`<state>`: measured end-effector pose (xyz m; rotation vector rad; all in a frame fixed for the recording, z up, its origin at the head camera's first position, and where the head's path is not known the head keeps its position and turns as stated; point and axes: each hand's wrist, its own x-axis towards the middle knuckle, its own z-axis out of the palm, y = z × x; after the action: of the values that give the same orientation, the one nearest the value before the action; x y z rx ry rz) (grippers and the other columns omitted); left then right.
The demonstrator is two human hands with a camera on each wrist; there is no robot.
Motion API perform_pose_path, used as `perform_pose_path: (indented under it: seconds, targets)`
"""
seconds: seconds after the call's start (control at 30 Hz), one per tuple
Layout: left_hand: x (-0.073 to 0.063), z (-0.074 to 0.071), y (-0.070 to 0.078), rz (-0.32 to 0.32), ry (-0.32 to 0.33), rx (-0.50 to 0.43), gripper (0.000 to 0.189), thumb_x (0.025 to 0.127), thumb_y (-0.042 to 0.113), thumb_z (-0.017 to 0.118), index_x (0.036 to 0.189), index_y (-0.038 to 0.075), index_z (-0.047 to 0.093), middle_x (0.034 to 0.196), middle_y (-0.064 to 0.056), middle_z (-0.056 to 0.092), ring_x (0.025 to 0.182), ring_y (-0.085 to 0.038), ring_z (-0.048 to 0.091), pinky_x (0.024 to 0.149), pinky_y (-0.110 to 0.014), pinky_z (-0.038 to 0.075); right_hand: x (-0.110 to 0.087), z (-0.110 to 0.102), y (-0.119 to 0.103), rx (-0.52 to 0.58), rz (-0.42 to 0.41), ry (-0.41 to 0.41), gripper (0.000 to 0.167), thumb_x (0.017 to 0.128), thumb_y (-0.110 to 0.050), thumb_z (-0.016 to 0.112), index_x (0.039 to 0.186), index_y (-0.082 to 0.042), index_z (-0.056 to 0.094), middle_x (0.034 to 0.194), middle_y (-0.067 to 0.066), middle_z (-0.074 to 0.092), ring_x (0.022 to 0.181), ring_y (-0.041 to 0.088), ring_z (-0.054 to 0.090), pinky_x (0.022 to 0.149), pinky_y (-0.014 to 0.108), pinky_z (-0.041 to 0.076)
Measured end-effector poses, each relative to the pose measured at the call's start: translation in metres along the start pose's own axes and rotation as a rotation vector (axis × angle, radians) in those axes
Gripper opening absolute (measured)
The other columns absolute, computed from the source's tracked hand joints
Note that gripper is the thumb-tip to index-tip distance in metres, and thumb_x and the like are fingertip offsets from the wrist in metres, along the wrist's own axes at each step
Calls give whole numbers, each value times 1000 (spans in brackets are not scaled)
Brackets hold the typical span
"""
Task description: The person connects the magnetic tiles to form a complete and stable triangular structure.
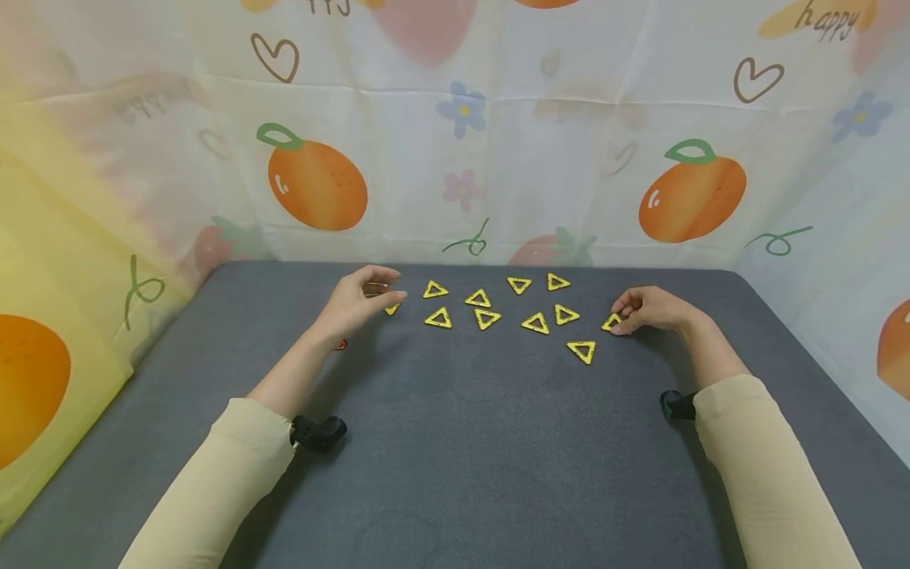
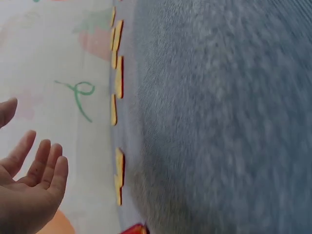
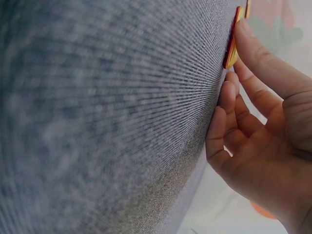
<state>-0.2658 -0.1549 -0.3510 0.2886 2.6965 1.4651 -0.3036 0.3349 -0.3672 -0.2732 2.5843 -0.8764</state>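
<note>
At the right of the group, my right hand [image 1: 650,308] pinches a small hollow yellow triangle [image 1: 607,324] at the table surface, between thumb and forefinger. In the right wrist view this triangle [image 3: 233,41] shows a red underside, and the other fingers curl close to the cloth. My left hand [image 1: 359,300] hovers at the left end of the group with nothing in its fingers. Its thumb stands apart from loosely bent fingers [image 2: 48,170] in the left wrist view. Just under that thumb a yellow triangle [image 1: 392,309] is partly covered.
Several more yellow triangles, such as one nearer me [image 1: 582,352], lie scattered across the far part of the dark grey table [image 1: 455,458]. A red piece [image 1: 342,344] peeks out beside the left wrist. A printed fruit curtain [image 1: 462,174] hangs behind the table.
</note>
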Motion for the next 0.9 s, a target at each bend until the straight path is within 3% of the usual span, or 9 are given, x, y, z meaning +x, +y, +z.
perform_pose_path:
  seconds: [0.1, 0.33, 0.43, 0.67, 0.9]
  targets:
    - [7, 8, -1, -25, 26, 3, 51, 94, 34, 66, 138, 13, 51, 143, -12, 52, 132, -31, 50, 107, -51, 44, 0, 0, 0, 3, 1, -4, 51, 87, -22, 77, 123, 5, 54, 97, 4, 52, 88, 16, 47, 80, 32, 42]
    - [24, 27, -11, -170, 227, 32, 52, 94, 23, 66, 138, 1, 50, 140, -20, 53, 128, -36, 51, 104, -50, 45, 1, 0, 3, 0, -2, 3, 51, 87, -22, 77, 123, 5, 54, 99, 6, 52, 88, 16, 46, 79, 32, 41]
    - [28, 34, -15, -233, 280, 69, 53, 93, 22, 67, 137, -3, 49, 138, -23, 52, 128, -38, 49, 106, -50, 43, 2, 0, 5, -1, -3, 3, 51, 87, -23, 77, 123, 5, 55, 99, 7, 52, 88, 16, 46, 79, 32, 41]
    - [35, 42, -14, -332, 267, 189, 64, 90, 24, 70, 137, -12, 44, 139, -32, 43, 136, -42, 35, 112, -48, 39, 2, 0, 6, -10, -1, 4, 53, 87, -24, 77, 125, 4, 54, 104, 8, 52, 93, 18, 46, 81, 32, 42]
    - [38, 45, -16, -388, 241, 249, 65, 91, 23, 70, 138, -13, 43, 144, -31, 38, 135, -41, 37, 108, -47, 44, 5, -1, 5, 8, -1, 8, 50, 84, -19, 79, 122, 5, 56, 99, 6, 54, 89, 16, 47, 77, 28, 43]
